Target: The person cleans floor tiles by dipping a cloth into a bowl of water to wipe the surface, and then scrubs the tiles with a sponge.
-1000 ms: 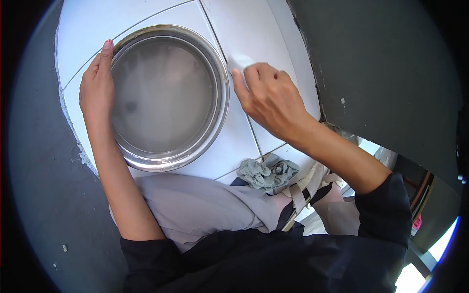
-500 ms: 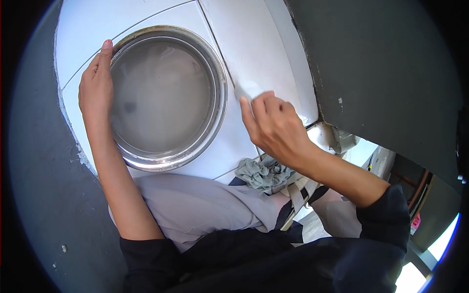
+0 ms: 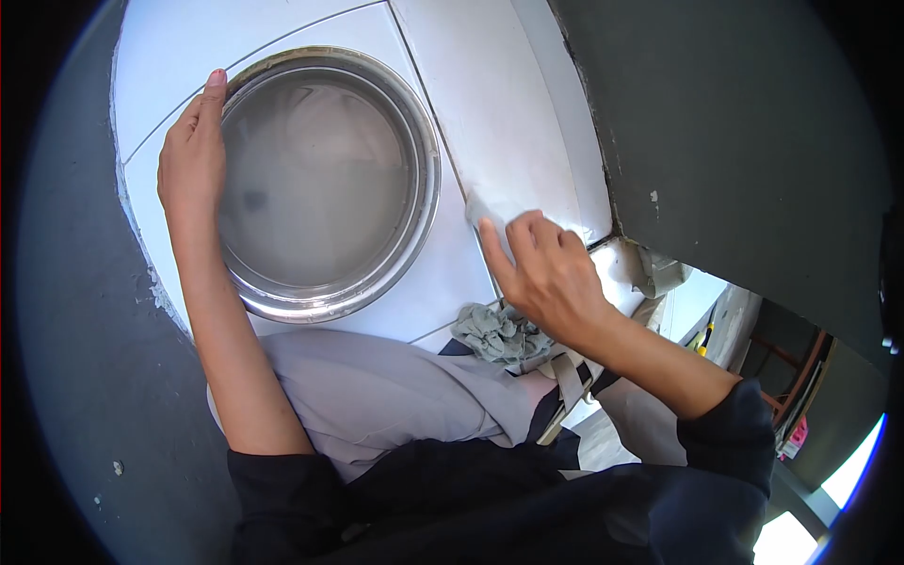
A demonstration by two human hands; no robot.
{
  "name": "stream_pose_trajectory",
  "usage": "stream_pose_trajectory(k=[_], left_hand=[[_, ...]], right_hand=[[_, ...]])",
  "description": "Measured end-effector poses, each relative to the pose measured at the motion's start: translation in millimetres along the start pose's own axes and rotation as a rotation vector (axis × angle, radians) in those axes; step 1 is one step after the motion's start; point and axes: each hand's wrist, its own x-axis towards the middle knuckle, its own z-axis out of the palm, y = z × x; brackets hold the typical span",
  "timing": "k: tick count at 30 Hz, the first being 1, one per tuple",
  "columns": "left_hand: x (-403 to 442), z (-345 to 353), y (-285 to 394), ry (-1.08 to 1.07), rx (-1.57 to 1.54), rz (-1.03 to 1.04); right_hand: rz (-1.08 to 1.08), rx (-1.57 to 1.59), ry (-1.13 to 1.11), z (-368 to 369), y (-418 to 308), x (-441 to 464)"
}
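A round metal basin (image 3: 427, 188) holding cloudy liquid stands on white tiles. My left hand (image 3: 193, 160) grips its left rim, with the thumb on top of the edge. To the right of the basin, my right hand (image 3: 546, 273) is closed round a white object (image 3: 488, 209), blurred and partly hidden by the fingers, low over the tiles. A crumpled grey-green cloth (image 3: 499, 336) lies just below that hand, near my knee.
The white tiled surface (image 3: 471, 56) ends at a dark grey wall (image 3: 744, 132) on the right and a dark grey surface (image 3: 75, 282) on the left. A whitish container (image 3: 665, 273) stands beyond my right wrist. Something pink (image 3: 797, 438) shows at the lower right.
My right hand has moved down and slightly right with the white object, towards the cloth. The whitish container has come into view. My left hand stays on the basin rim.
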Motion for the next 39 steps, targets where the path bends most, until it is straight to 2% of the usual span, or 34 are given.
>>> stream_pose_trajectory(k=[5,8,9,12,17,20,24,29,32,36,39], left_hand=[[2.4,2.6,-2.3,0.016,0.016,0.013],[-0.1,1.3,-0.5,0.016,-0.003,0.015],[-0.2,0.6,-1.1,0.007,-0.009,0.018],[2.6,0.2,-2.7,-0.011,-0.022,0.023],[3.9,2.2,-3.3,-0.007,-0.006,0.024],[0.0,0.6,-0.1,-0.004,-0.007,0.009],[1.2,2.5,-0.3,0.008,-0.005,0.006],[0.8,2.0,-0.1,0.004,-0.001,0.025],[3.7,2.6,-4.5,-0.006,-0.011,0.050],[2.5,4.6,-3.9,0.026,0.016,0.016],[1.4,6.0,-3.7,0.008,0.001,0.044]], right_hand=[[0.078,0.012,0.042,11.0,10.7,36.5],[0.026,-0.051,0.071,7.1,-1.1,13.9],[0.031,-0.052,-0.040,-2.1,-7.1,4.4],[0.048,0.063,0.000,1.9,-4.3,-2.9],[0.212,0.149,0.075,13.2,7.6,32.3],[0.284,0.241,-0.025,7.9,-13.9,4.6],[0.402,0.327,-0.016,12.2,-26.8,-18.2],[0.598,0.382,0.012,26.5,-1.7,35.1],[0.584,0.465,0.104,20.4,-14.1,10.9],[0.589,0.505,-0.010,14.3,-36.8,-15.6],[0.662,0.458,0.092,23.9,-14.0,24.5]])
